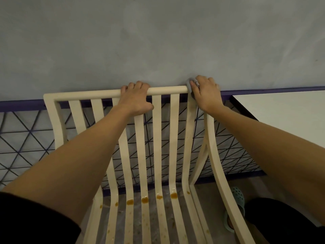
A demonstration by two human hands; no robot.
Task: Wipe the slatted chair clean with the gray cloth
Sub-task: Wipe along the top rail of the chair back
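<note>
A cream slatted chair [156, 138] stands in front of me, its back against a grey wall. My left hand [136, 98] grips the round top rail near its middle, fingers curled over it. At the rail's right end my right hand [206, 93] holds the gray cloth [190, 85] wrapped around the corner of the rail; only a small fold of cloth shows beside my fingers. Brown sticky spots [145, 200] sit in a row across the slats where the back bends into the seat, with smaller specks further down the seat.
A white table top [284, 110] juts in at the right, close to the chair's right side. Behind the chair runs a dark wire lattice panel [26, 136] under a purple strip. My foot in a pale green clog [237, 196] stands on the floor at the lower right.
</note>
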